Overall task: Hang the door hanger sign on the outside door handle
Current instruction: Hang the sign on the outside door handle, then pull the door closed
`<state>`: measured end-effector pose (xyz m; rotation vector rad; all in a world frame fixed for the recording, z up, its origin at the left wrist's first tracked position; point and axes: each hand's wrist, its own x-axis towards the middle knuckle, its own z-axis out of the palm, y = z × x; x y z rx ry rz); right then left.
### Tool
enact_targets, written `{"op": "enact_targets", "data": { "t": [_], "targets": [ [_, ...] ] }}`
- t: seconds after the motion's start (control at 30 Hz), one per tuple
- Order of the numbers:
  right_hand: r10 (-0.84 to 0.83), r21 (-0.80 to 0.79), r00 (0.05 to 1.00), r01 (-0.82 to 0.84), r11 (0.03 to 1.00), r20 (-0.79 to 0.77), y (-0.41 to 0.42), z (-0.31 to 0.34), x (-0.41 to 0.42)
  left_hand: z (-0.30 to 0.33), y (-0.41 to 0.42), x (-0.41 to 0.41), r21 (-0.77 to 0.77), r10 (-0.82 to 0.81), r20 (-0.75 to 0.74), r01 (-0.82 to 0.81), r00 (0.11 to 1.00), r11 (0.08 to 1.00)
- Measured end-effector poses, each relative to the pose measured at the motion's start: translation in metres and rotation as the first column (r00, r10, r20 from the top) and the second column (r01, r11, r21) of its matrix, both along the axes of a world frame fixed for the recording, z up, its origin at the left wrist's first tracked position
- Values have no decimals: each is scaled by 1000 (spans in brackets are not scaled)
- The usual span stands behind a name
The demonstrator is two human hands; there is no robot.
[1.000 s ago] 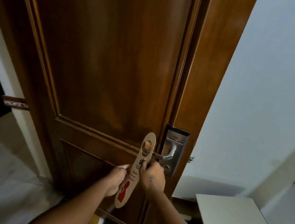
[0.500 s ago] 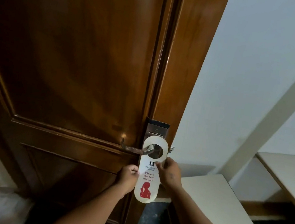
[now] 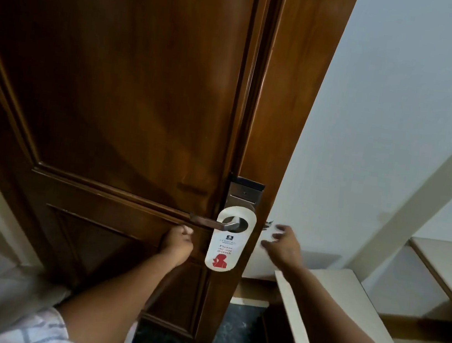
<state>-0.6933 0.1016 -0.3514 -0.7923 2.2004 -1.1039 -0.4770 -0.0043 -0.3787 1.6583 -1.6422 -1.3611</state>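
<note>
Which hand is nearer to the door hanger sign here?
Left. The left hand is curled just beside the door hanger sign, under the door handle; the right hand, open, is farther off on its other side.

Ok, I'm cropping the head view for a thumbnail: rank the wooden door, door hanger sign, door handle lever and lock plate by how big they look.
1. wooden door, by far largest.
2. door hanger sign.
3. door handle lever and lock plate: they look alike, and the sign partly covers both, so I won't rank them.

both hands off the sign [image 3: 225, 244], left hand [image 3: 176, 244] leftward, right hand [image 3: 281, 247] rightward
</note>
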Motion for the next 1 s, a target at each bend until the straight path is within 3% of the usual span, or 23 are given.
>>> {"op": "enact_targets", "data": {
  "t": [0.1, 0.17, 0.23, 0.43, 0.6, 0.73, 0.8, 0.9, 0.97, 1.0],
  "targets": [
    [8, -213, 995, -28, 977, -95, -12, 43, -10, 42, -8, 12, -267, 32, 55, -16, 998, 964],
    [155, -300, 981, -184, 936, -118, -22, 71, -5, 76, -1, 10, -500, 6, 115, 52, 993, 865],
    [235, -313, 966, -256, 914, -105, -27, 82, 1, 102, 11, -4, -631, -44, 152, 131, 987, 764],
    [321, -369, 942, -333, 868, -95, -1, 82, 1, 162, 72, -61, -832, -148, 238, 280, 960, 478],
    [400, -479, 911, -395, 784, -96, 37, 77, 22, 186, 129, -88, -878, 93, 310, 248, 946, 410],
    [526, -559, 848, -465, 687, -60, 63, 68, 52, 198, 164, -72, -939, 329, 185, 69, 926, 336],
    [606, -597, 792, -524, 608, -77, 69, 60, 72, 195, 180, -45, -966, 405, 79, -31, 911, 256],
    [685, -592, 672, -684, 427, -282, 71, 51, 112, 187, 205, 12, -988, 478, 69, -7, 876, 155],
    [735, -475, 516, -828, 296, -441, 69, 42, 136, 187, 225, 48, -991, 533, 63, -11, 844, 135],
    [764, -389, 388, -901, 195, -515, 65, 36, 155, 187, 236, 72, -992, 601, 68, -7, 797, 122]
  ]
}}
